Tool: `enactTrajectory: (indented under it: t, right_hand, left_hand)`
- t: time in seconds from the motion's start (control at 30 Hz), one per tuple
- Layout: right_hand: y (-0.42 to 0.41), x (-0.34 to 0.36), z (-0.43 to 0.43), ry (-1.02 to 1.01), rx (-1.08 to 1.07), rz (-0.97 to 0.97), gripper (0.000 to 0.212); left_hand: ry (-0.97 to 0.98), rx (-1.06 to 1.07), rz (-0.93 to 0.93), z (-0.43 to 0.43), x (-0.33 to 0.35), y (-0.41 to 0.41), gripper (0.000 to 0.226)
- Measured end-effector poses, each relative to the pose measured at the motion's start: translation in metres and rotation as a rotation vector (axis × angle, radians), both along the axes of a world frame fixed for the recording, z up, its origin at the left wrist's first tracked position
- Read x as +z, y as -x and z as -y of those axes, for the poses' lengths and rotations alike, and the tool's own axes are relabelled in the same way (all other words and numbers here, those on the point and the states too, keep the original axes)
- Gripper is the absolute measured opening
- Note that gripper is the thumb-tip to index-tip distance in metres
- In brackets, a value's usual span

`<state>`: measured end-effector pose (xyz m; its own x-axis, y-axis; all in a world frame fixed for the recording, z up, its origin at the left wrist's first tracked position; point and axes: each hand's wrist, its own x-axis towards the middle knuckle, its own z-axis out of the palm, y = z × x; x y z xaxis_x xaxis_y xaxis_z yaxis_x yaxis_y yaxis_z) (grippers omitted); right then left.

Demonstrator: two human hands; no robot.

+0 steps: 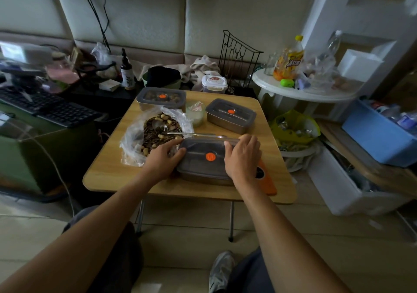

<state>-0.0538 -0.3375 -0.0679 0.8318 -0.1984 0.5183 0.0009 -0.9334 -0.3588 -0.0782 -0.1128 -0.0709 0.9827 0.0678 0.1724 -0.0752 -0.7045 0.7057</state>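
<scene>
Beyond both hands rises a padded beige wall (144,10). The low square wooden folding table (112,170) under the hands stands on thin legs over a tiled floor. Far to the left of the left hand (163,158) sits a black keyboard (52,109). Far right of the right hand (242,157) is a cluttered white round side table (293,94).

Just beyond the left hand lies an open clear plastic bag of sunflower seeds and nuts (133,134). Between the hands, near the table's front edge, sits the rectangular steel container (203,178) under its grey translucent lid (203,150).

The left hand clasps the lid's left end with bent fingers. The right lies spread and flat across the right end, thumb on top.

Uneven pressure could probably leave one lid corner unseated, or skid the container towards the front edge. A long metal spoon (191,133) lies just past the fingertips, its bowl in the bag. A nudge from the container might flick it and scatter seeds.
</scene>
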Motion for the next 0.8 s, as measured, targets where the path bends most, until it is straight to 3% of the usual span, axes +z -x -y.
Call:
enactTrajectory:
  t: [0.1, 0.23, 0.33, 0.47, 0.67, 0.8]
  right_hand:
    - [-0.001, 0.0, 0.0, -0.059, 0.051, 0.088, 0.042]
    - [0.002, 0.002, 0.004, -0.323, 0.204, 0.11, 0.024]
    - [-0.001, 0.011, 0.014, -0.585, 0.25, -0.024, 0.01]
    - [-0.008, 0.025, 0.027, -1.059, 0.209, -0.143, 0.007]
    - [-0.039, 0.032, 0.04, -1.637, 0.011, 0.006, 0.009]
    - [-0.067, 0.031, 0.042, -1.684, 0.041, 0.061, 0.015]
  left_hand:
    - [-0.004, 0.009, -0.012, 0.001, 0.003, 0.001, 0.046]
    - [0.085, -0.025, -0.062, 0.001, 0.007, 0.006, 0.041]
    - [0.214, -0.01, -0.064, 0.0, 0.01, 0.011, 0.034]
    - [0.405, 0.141, 0.037, -0.002, 0.019, 0.015, 0.023]
    - [0.595, 0.023, 0.015, 0.009, 0.037, 0.007, 0.009]
    - [0.545, -0.114, -0.056, 0.028, 0.042, -0.012, 0.006]
